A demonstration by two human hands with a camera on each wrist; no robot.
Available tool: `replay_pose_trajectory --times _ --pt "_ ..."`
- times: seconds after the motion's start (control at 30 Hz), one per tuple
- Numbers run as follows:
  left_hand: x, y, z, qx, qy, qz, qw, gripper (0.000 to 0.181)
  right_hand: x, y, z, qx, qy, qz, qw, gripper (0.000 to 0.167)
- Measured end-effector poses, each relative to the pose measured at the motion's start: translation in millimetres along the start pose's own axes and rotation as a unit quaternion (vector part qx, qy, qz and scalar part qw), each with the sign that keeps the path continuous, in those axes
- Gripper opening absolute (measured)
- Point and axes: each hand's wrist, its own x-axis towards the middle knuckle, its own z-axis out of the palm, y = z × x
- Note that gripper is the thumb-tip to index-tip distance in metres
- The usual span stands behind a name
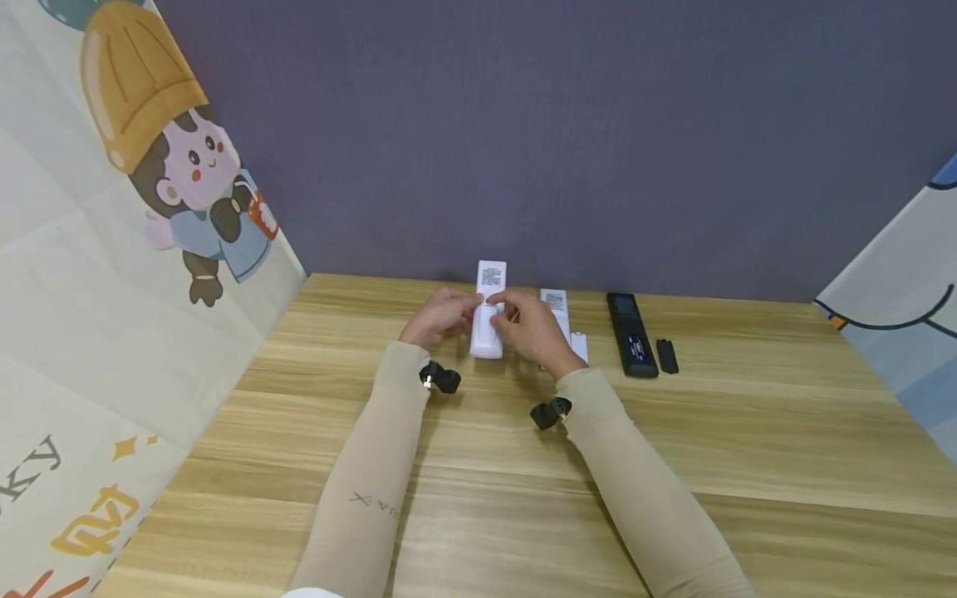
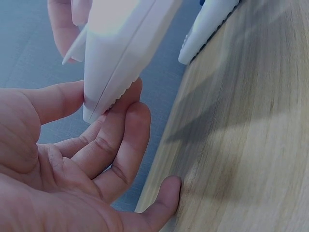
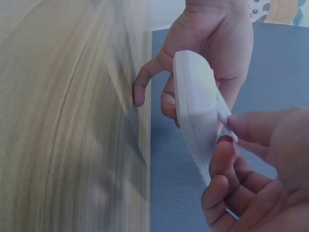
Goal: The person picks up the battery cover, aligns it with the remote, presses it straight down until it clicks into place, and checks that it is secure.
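A white remote control (image 1: pixel 491 272), its printed back facing up, is raised off the table in both hands. My left hand (image 1: pixel 443 317) grips it from the left, thumb along one side and curled fingers beneath the buttoned face in the left wrist view. On the other side, my right hand (image 1: pixel 532 329) pinches the white battery cover (image 3: pixel 224 113) between thumb and fingers. That cover stands tilted away from the remote's back, one end against the body. The inside of the battery compartment is hidden.
Right of the hands lie a second white remote (image 1: pixel 554 301) and a loose white cover (image 1: pixel 579 345). Farther right are a black remote (image 1: pixel 628 328), its compartment uncovered, and a black cover (image 1: pixel 667 356). A dark panel (image 1: pixel 553 149) rises behind the wooden table (image 1: pixel 478 473).
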Motion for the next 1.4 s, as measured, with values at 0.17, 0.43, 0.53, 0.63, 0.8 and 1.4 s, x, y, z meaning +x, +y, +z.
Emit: replay_pose_trajectory --times 0.17,0.43,0.53,0.63,0.8,1.4 --pt "0.9 -1.5 -0.9 0.002 0.003 -0.002 1.0000 0.032 0.5 1.6 1.6 -0.014 0.001 -0.006 0.9999 0.031" --pt "1.2 -1.0 -1.1 0.002 0.002 -0.001 1.0000 0.032 0.5 1.3 2.3 -0.030 0.000 -0.010 0.9995 0.032" --pt "1.6 -1.1 -1.6 0.008 0.004 -0.001 1.0000 0.032 -0.3 1.0 3.1 -0.038 0.000 -0.011 0.9992 0.033" --pt "1.3 -1.2 -1.6 0.009 0.005 0.000 0.9999 0.033 -1.2 0.9 4.4 -0.043 0.001 -0.011 0.9990 0.033" --pt "-1.0 -0.9 -0.7 0.012 0.010 0.003 0.9999 0.033 -2.1 2.2 6.7 -0.053 0.001 -0.016 0.9985 0.035" --pt "0.5 -1.7 0.4 0.007 0.014 0.002 0.9999 0.033 -3.1 4.1 6.6 -0.067 0.001 -0.018 0.9976 0.034"
